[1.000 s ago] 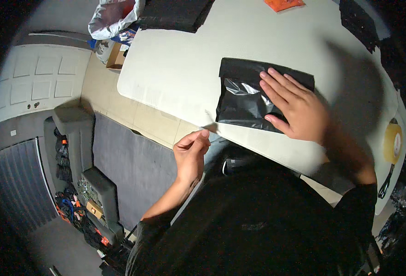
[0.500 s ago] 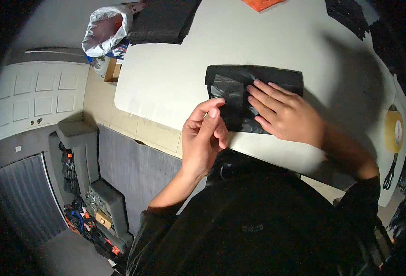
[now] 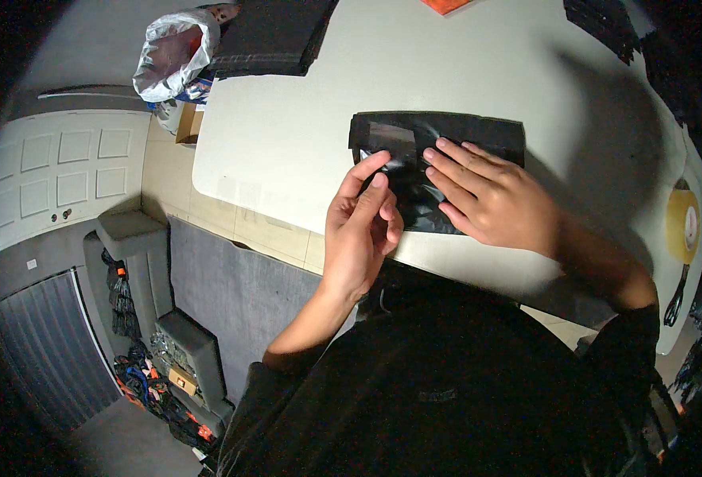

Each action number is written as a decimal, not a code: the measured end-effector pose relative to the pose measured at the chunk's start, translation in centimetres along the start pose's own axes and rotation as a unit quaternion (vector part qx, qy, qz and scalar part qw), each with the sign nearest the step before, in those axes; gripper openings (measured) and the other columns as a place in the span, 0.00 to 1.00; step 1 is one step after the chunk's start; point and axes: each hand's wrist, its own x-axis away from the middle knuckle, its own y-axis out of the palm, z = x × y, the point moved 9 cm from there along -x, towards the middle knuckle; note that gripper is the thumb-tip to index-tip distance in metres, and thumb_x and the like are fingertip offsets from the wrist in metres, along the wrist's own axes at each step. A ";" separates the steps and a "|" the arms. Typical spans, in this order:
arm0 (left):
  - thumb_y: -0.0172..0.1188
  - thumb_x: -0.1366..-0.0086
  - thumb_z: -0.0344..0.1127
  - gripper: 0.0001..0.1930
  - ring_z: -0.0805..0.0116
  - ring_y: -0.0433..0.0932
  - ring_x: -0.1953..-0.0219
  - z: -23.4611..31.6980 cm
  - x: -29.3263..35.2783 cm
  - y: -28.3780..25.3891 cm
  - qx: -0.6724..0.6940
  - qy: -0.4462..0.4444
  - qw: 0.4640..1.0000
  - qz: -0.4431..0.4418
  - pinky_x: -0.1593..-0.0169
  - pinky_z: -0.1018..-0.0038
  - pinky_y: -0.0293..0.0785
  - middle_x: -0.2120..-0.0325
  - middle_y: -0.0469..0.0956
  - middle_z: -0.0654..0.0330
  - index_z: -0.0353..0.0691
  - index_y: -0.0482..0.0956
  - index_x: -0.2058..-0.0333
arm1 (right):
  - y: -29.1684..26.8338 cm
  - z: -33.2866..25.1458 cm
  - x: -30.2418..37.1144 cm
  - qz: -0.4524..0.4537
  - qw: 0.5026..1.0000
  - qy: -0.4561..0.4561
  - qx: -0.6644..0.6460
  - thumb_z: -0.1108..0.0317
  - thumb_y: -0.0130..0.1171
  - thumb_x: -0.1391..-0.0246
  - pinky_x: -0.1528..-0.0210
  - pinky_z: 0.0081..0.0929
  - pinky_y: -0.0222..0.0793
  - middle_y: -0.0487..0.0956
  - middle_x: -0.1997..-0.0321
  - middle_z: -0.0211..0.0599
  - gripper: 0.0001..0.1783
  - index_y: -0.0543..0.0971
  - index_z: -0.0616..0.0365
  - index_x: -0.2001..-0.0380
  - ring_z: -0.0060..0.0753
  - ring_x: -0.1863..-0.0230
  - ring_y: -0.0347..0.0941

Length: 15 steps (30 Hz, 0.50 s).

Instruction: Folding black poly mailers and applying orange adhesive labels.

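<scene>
Near edge of table: the left hand (image 3: 361, 230) hovers over the lower left part of a black plastic bag (image 3: 434, 151), fingers together and slightly curled, the fingertips (image 3: 379, 181) just at the film.
Left-hand grip: whether the thumb and forefinger pinch something small cannot be told; the back of the hand hides the pads.
Right hand: the right hand (image 3: 490, 199) lies flat on the bag, fingers spread apart and pressing down, clamped on nothing.
Bag position: it lies flat on the white table (image 3: 287, 135), close to the person's edge, its long side running left to right.
Doing it well: judged from this pose, the flat hand should hold the film taut and unmoving while the other works at the left end, smoothing outward so the glossy plastic does not crease.
Farther off: a yellow tape roll (image 3: 682, 222) sits at the right rim, a crumpled silver bag (image 3: 174, 52) beyond the far left corner.
Hard to make out: the bag's contents, the shiny patch on its left end, and the dark items at the far edge, which are cut off.
</scene>
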 end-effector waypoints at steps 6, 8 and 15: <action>0.55 0.21 0.38 0.19 0.79 0.70 0.81 -0.7 0.6 0.0 0.008 -0.035 0.999 -0.005 0.80 0.83 0.59 0.76 0.71 0.69 0.42 0.71 0.36 | -0.2 -0.1 0.1 0.003 1.000 -0.001 0.004 0.59 0.61 0.36 0.27 0.46 0.65 0.74 0.32 0.50 0.23 0.82 0.68 0.47 0.50 0.29 0.68; 0.56 0.22 0.38 0.20 0.79 0.71 0.81 -0.9 0.6 -0.2 0.009 -0.042 0.999 0.001 0.81 0.82 0.58 0.76 0.71 0.68 0.41 0.70 0.36 | -0.3 -0.2 0.1 0.001 1.000 -0.001 0.004 0.59 0.61 0.36 0.27 0.46 0.65 0.74 0.32 0.50 0.23 0.82 0.68 0.47 0.50 0.29 0.68; 0.52 0.20 0.45 0.22 0.80 0.68 0.80 -0.8 0.9 -0.3 -0.051 -0.051 0.997 -0.002 0.82 0.83 0.55 0.73 0.68 0.70 0.43 0.68 0.34 | -0.4 0.2 -0.1 0.005 1.000 0.000 -0.014 0.58 0.63 0.39 0.28 0.45 0.66 0.74 0.33 0.50 0.25 0.80 0.68 0.46 0.49 0.28 0.67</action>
